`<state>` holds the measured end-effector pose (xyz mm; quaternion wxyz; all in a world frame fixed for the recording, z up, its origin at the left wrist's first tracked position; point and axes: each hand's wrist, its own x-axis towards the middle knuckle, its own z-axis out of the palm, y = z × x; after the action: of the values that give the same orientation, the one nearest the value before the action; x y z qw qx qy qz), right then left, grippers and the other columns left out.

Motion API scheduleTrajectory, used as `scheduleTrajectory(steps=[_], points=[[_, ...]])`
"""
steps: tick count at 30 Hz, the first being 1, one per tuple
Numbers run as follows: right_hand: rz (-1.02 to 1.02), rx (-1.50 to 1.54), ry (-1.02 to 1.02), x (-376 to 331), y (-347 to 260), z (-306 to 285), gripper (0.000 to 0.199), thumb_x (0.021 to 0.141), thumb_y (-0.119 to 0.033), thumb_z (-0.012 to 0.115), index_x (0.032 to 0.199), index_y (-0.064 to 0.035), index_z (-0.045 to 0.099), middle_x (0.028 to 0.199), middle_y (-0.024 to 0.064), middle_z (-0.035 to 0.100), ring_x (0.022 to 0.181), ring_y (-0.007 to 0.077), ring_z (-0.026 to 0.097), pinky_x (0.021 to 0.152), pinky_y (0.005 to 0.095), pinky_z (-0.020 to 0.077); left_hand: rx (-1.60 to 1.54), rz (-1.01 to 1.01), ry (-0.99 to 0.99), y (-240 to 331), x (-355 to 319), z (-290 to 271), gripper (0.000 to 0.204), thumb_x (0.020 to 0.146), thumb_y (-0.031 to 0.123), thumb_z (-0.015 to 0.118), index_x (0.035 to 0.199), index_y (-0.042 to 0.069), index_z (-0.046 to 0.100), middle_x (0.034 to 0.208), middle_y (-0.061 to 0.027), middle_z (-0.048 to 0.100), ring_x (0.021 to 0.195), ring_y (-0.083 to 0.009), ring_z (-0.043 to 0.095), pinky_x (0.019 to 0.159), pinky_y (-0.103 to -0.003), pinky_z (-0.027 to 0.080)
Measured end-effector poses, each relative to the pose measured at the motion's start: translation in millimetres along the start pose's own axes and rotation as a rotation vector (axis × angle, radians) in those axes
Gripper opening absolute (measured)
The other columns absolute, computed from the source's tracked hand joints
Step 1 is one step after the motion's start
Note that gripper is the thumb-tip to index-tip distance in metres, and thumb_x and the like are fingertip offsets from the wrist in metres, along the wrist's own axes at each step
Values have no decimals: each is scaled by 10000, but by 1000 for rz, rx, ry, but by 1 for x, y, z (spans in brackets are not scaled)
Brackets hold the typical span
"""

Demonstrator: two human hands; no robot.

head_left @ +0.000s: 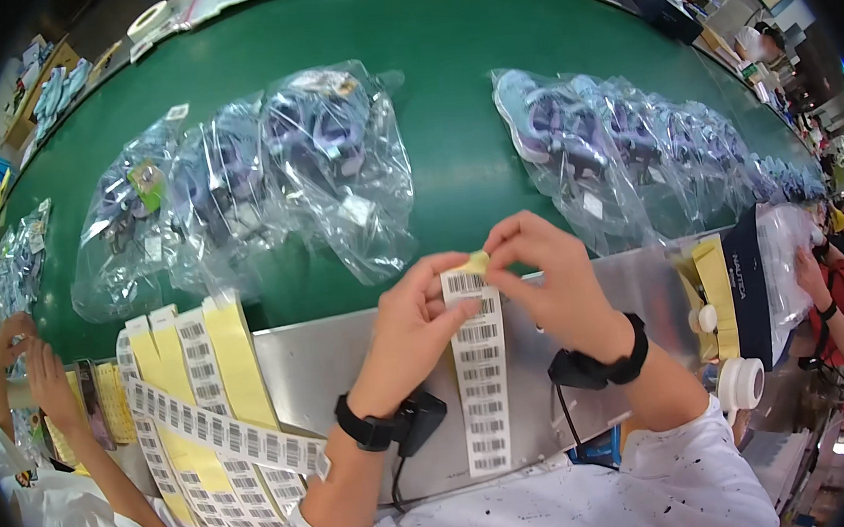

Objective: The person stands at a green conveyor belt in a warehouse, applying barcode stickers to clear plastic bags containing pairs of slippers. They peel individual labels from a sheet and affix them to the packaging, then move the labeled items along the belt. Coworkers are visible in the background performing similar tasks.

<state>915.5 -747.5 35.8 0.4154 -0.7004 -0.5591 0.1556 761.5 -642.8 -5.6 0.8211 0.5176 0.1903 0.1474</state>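
Observation:
A long strip of white barcode labels (484,389) hangs down in front of me over the metal table edge. My left hand (416,314) grips the strip near its top, thumb across the front. At the strip's upper end, my right hand (548,272) pinches a small yellow piece of backing paper (475,262) with thumb and forefinger. Whether a label is peeling loose there is too small to tell. Beyond my hands, clear plastic bags with blue and purple items (331,141) lie on the green work surface (446,81).
More barcode strips and yellow backing sheets (240,365) lie at left on the metal ledge (320,363). Another row of bagged items (632,135) lies at right. A co-worker's hands (45,377) are at far left; another person (837,307) is at far right. A white tape roll (742,383) sits lower right.

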Motion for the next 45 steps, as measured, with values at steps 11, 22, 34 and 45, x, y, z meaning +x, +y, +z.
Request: scheduleTrajectory(steps=[11,22,34,45], points=[[532,1056,210,166,122,16,660,845,6,623,1419,-125,325,986,116,621,879,205,621,746,321,528,-30,41,149,-16,19,-2,352,898,7,610,1231,-43,508,1092,-119,643,950,-123,628,804,-235,503],[532,419,271,237,136,67,878,754,115,611,1487,-141,202,700,74,572,495,102,458,398,261,360,-32,55,188,-14,16,-2,301,913,14,594,1203,-42,537,1085,-108,644,945,-111,613,820,-239,486],[837,1130,188,238,165,27,237,831,-38,661,1028,43,558,1037,157,576,854,269,594,761,398,560,-55,42,178,-11,19,3,305,912,8,592,1206,-48,535,1082,-118,646,964,-118,612,831,-243,487],[933,1025,132,265,143,68,101,840,53,576,917,118,575,888,244,639,765,329,669,659,430,587,-42,28,180,-14,18,3,314,906,-3,587,1212,-47,532,1079,-111,644,954,-116,609,829,-243,485]])
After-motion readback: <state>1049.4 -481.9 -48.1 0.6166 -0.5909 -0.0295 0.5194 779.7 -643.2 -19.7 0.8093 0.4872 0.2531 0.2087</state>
